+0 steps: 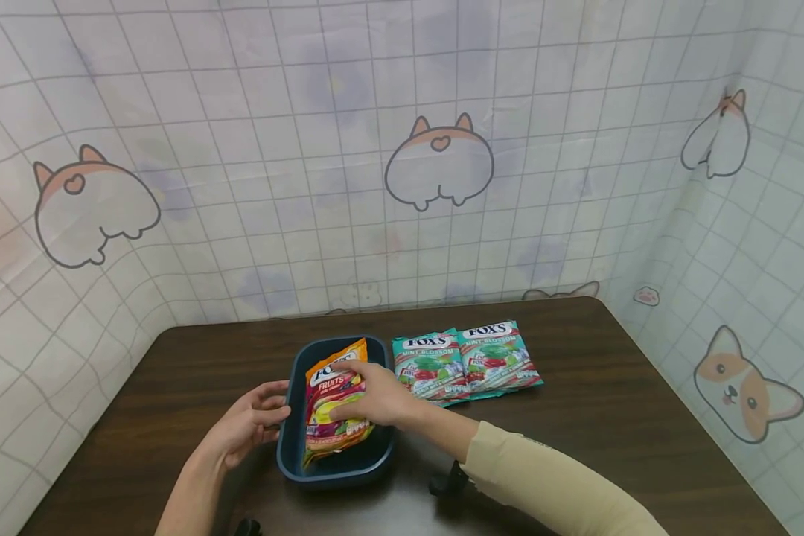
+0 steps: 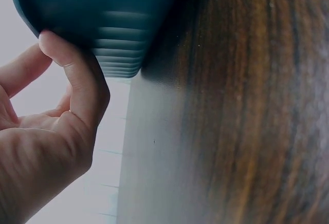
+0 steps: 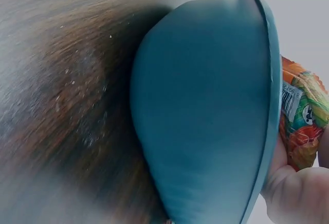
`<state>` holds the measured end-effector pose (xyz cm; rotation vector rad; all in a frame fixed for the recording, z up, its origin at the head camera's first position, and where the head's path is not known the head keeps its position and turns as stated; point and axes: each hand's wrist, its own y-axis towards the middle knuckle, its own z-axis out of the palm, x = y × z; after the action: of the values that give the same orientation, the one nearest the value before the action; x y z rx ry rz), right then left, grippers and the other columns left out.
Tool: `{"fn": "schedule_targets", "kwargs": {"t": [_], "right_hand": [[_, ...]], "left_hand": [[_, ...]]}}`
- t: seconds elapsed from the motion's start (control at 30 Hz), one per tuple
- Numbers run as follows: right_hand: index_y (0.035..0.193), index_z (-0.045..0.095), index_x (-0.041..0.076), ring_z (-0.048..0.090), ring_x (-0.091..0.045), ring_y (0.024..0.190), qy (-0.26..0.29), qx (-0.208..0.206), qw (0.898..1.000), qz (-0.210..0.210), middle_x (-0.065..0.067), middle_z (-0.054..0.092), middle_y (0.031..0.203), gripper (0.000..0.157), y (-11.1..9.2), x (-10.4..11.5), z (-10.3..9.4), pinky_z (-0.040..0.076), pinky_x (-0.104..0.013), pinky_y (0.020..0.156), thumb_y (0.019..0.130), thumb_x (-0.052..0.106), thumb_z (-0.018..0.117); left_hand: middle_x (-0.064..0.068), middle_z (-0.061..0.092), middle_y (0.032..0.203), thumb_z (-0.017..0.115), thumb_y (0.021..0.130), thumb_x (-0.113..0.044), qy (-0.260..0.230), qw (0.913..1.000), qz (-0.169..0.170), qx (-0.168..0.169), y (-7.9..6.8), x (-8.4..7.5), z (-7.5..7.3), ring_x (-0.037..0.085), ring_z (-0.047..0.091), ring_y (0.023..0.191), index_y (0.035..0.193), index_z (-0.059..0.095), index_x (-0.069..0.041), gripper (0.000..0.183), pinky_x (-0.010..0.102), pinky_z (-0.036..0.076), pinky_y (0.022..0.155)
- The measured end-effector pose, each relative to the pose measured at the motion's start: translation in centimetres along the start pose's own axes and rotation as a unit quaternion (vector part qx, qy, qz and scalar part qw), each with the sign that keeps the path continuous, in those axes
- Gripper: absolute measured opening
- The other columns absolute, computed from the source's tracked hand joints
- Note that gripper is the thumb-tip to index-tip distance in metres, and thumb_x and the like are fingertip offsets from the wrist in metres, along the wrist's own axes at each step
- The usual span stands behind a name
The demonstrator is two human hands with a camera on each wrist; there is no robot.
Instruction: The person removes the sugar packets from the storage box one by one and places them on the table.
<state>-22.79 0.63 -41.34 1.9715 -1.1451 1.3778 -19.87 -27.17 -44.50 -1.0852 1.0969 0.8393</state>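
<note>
A dark blue plastic basket (image 1: 335, 479) stands on the table, and inside it lies an orange and purple bag of Fox's Fruits candy (image 1: 321, 435), tilted. My right hand (image 1: 378, 394) reaches over the basket's right rim and grips the bag, thumb and fingers spread across its front. Beyond the rim in the right wrist view, the candy bag (image 3: 306, 113) shows its barcode side beside the hand (image 3: 300, 196). At the basket's left side, my left hand (image 1: 244, 424) touches the rim with loosely bent fingers. The left wrist view shows a bent finger (image 2: 77, 75) against the basket's outer wall (image 2: 67, 8).
Two green bags of Fox's Mint Blossom candy (image 1: 429, 368) lie side by side, overlapping, right of the basket. The dark wooden table (image 1: 596, 417) backs onto a white grid-patterned cloth (image 1: 295, 186) with cartoon dog prints. A black device (image 1: 447, 482) hangs under the right wrist.
</note>
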Motion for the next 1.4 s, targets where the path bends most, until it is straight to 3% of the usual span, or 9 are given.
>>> {"fn": "schedule_targets", "kwargs": {"t": [0.77,1.03,1.4], "right_hand": [[0.147,0.056,0.025,0.061,-0.026,0.104,0.066,-0.047,0.997,0.006,-0.011,0.057,0.130,0.065,-1.8,-1.3,-3.6,0.059,-0.037,0.081,0.088,0.030,0.083],[0.149,0.054,0.026,0.060,-0.028,0.106,0.087,-0.043,0.995,0.007,-0.013,0.053,0.133,0.066,-2.5,-2.0,-5.2,0.059,-0.038,0.081,0.089,0.029,0.082],[0.146,0.057,0.032,0.058,-0.030,0.110,0.073,-0.062,0.995,0.020,-0.011,0.052,0.136,0.066,-4.0,-2.9,-8.0,0.057,-0.038,0.083,0.086,0.034,0.085]], "left_hand": [[0.005,0.066,0.113,0.060,0.104,-0.008,-0.004,0.9999,0.009,0.005,0.0,0.1,0.0,0.014,0.069,0.090,0.155,0.020,0.006,0.066,0.033,0.058,0.079],[0.005,0.066,0.114,0.061,0.103,-0.007,-0.002,0.9999,0.012,0.008,-0.1,0.2,0.0,0.014,0.069,0.091,0.154,0.020,0.007,0.067,0.033,0.058,0.079],[0.006,0.065,0.115,0.061,0.103,-0.006,-0.009,0.9998,0.015,0.013,-0.1,0.3,-0.1,0.015,0.069,0.091,0.153,0.021,0.007,0.065,0.033,0.058,0.079]]}}
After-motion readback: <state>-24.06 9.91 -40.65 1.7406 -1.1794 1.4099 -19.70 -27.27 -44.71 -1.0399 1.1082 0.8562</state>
